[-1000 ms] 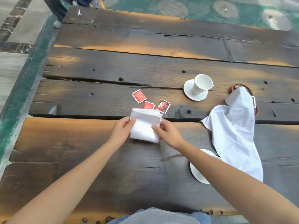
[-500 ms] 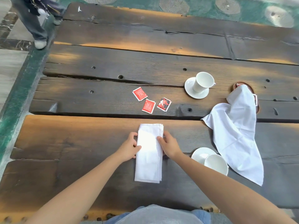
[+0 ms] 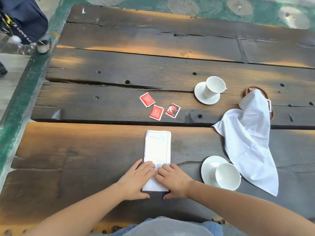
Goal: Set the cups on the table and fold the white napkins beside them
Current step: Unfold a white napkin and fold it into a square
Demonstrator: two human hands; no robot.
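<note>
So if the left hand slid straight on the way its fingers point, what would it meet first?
The left hand already lies on the folded napkin; its fingers aim up-right, so probably the near saucer, though it might pass just beyond it.

I see my left hand point(image 3: 136, 180) and right hand point(image 3: 173, 180) lying flat, palms down, side by side with fingertips almost touching. Fingers are stretched forward and close together, thumbs tucked toward me. Both bare forearms angle in from the lower corners, wrists nearly straight.
</note>
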